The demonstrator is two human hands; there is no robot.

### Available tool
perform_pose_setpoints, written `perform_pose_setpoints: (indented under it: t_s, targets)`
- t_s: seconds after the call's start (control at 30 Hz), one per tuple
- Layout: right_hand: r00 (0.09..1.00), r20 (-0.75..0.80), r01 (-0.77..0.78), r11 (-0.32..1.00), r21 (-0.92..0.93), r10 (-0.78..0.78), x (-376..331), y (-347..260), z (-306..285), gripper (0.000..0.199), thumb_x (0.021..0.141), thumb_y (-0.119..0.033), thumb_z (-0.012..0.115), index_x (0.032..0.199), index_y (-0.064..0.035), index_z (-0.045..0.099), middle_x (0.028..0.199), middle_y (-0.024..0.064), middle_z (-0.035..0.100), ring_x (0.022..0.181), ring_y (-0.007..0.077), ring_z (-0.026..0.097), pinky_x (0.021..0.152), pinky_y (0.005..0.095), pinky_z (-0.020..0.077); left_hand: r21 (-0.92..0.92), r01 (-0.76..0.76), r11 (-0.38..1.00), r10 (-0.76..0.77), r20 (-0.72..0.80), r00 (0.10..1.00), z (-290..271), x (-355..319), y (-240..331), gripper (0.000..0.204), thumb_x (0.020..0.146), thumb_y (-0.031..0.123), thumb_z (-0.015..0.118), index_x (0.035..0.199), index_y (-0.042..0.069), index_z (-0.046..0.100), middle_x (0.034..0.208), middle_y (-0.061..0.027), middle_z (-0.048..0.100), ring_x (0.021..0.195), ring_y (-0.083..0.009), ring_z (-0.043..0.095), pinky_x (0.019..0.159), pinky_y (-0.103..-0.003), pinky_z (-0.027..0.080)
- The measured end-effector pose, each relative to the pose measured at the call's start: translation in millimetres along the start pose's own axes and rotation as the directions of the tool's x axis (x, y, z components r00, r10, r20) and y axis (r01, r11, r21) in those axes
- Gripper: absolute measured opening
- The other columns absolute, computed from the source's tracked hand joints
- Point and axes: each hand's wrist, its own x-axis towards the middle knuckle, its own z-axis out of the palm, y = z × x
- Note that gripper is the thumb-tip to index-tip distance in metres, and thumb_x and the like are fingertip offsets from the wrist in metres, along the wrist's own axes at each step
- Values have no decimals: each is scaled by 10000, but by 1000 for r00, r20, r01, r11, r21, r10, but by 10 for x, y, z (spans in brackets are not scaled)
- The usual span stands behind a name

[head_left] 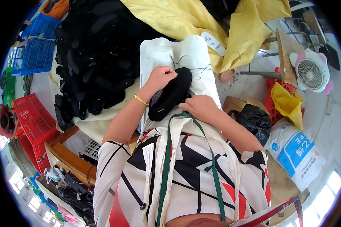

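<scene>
Black shoe (pixel 178 89), slanted between two hands

Shoe on white lap cloth (pixel 195 55), long axis running lower left to upper right; left hand (pixel 161 80) at its upper-left edge, fingertips pressed together; right hand (pixel 201 108) lower right, finger state indiscernible

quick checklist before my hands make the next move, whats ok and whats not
1. Black shoe over the lap, against the white cloth: ok.
2. Left hand at the shoe's upper left edge: ok.
3. Right hand beside the shoe's lower right side: ok; firm grip: cannot tell.
4. Something pinched in the left hand: cannot tell, too small.
5. White cloth free of loose dark thread: not ok, some lies right of the shoe.
</scene>
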Motion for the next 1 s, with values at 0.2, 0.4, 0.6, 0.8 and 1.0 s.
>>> perform_pose_setpoints:
  t_s: [0.2,0.4,0.6,0.8,1.0]
  targets:
    - [963,-257,59,995,-82,-78,-118,128,-214,517,843,-70,598,1350,-86,502,875,141,614,711,340,637,586,450,501,-14,54,998,-54,-3,999,-1,3,36,204,841,177,721,872,-25,728,738,-55,696,671,-106,601,633,-284,498]
    - [960,-262,48,979,-198,-100,210,123,-374,693,807,-45,607,1461,-7,381,832,146,612,690,314,653,529,426,498,-47,182,982,-182,7,983,-2,-9,149,199,840,170,722,867,-27,728,756,-51,698,688,-103,599,645,-288,501]
    - [975,-220,-46,992,-117,20,491,162,-351,298,971,-321,577,1020,-28,563,823,136,646,732,323,671,589,450,509,-82,219,972,-219,12,976,-3,7,167,197,838,168,720,869,-27,729,758,-44,693,699,-98,591,647,-279,489]
    - [987,-134,-107,981,-163,86,626,191,-327,338,964,-376,583,879,-50,611,816,127,658,739,333,672,629,448,523,-89,222,971,-222,3,975,11,28,137,212,835,184,717,866,-26,729,759,-52,697,700,-104,594,652,-283,490]
    - [987,-141,-100,974,-205,72,701,224,-300,330,973,-363,577,848,-62,629,780,118,667,711,312,689,597,430,527,-94,241,966,-241,10,970,20,50,92,228,834,198,717,862,-28,726,755,-58,696,699,-106,595,655,-285,491]
